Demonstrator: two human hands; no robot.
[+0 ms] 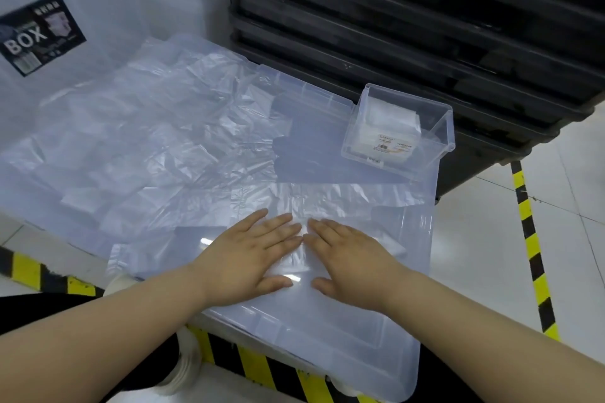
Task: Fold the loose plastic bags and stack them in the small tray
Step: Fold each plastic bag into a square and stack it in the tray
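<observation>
Fingers (278,223): straight and close together on both hands, pressed flat; they grip nothing.
Left hand (248,253): palm down on the plastic bag, thumb spread toward the person.
Right hand (348,257): palm down just beside the left hand; the fingertips of the two hands almost touch.
Plastic bag (343,199): clear, lying flat under both hands on the lid, its far edge reaching past the fingertips.
Lid (327,347): wide, translucent, bluish; it serves as the work surface.
Striped tape (530,239): yellow and black, on the white floor at the right and below the lid.
Loose bags (147,141): many clear, wrinkled bags spread over the left part of the lid, apart from the hands.
Small tray (440,127): clear plastic, at the far right corner of the lid, well apart from the hands.
Folded bags (389,116): a white stack inside the small tray.
Crates (425,26): black, stacked, behind the tray.
</observation>
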